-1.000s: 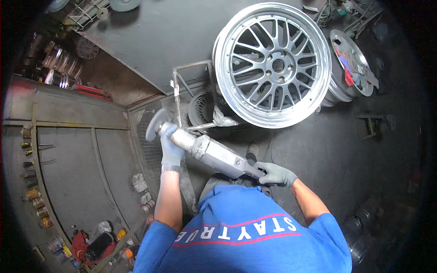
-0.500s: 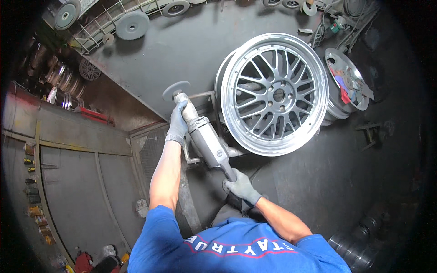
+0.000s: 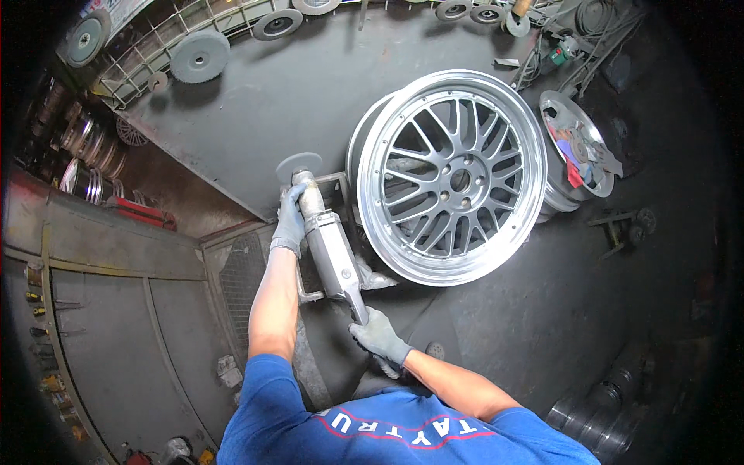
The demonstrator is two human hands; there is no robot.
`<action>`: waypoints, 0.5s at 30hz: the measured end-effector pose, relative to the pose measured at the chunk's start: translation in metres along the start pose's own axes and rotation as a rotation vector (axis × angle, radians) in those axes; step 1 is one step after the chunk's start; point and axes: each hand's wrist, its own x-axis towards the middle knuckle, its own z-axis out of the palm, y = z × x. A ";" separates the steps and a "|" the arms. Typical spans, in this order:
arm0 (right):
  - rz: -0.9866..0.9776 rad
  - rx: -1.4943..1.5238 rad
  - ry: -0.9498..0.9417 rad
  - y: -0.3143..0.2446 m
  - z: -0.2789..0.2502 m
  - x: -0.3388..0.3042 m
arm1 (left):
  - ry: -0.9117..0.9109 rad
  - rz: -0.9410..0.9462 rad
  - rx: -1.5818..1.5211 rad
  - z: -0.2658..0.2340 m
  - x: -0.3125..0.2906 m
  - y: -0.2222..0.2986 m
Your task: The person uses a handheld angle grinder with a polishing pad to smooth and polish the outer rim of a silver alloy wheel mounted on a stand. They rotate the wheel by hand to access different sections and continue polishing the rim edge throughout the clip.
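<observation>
One grinder (image 3: pixel 335 252), gripped by left hand (image 3: pixel 290 222) at the neck and right hand (image 3: pixel 378 335) at the rear handle; disc (image 3: pixel 297 164) just beyond the left grip, apart from the spoked wheel (image 3: pixel 474 169) rightward, lip already bright, disc contact seemingly not under way.

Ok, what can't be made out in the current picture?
All in the head view:
Handle of the power tool: partly covered by the right hand.
Left hand: some fingers hidden by the tool and the hand itself.
Wheel: back hidden by its own front.
Red thing, lower left: cut off by the bottom edge.
</observation>
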 end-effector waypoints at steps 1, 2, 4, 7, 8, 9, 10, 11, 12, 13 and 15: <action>0.012 0.018 -0.022 -0.007 -0.003 0.001 | 0.006 -0.034 -0.006 0.002 -0.002 0.002; 0.006 0.046 0.001 0.000 -0.001 0.007 | 0.002 -0.024 0.002 0.004 0.000 0.003; -0.007 0.105 0.038 0.016 0.007 0.028 | 0.001 -0.002 0.021 0.006 0.009 0.003; -0.069 0.017 0.028 0.003 0.014 0.037 | 0.104 0.290 0.233 -0.047 0.031 -0.012; -0.091 -0.054 -0.051 -0.001 0.010 0.037 | 0.032 0.177 0.095 -0.060 0.026 -0.016; -0.037 -0.118 -0.070 0.016 -0.009 0.039 | 0.003 0.317 0.351 -0.010 -0.008 -0.044; -0.039 -0.197 -0.136 0.016 -0.023 0.033 | 0.033 0.384 0.504 0.002 -0.046 -0.045; -0.096 -0.248 -0.192 0.017 -0.036 0.025 | 0.064 0.457 0.654 0.006 -0.078 -0.049; -0.156 -0.303 -0.248 0.018 -0.050 0.019 | 0.081 0.534 0.803 0.002 -0.104 -0.057; -0.219 -0.362 -0.303 0.016 -0.068 0.015 | 0.100 0.619 0.950 -0.001 -0.125 -0.068; -0.282 -0.100 -0.258 -0.010 -0.113 -0.005 | 0.161 0.571 1.171 -0.015 -0.173 -0.103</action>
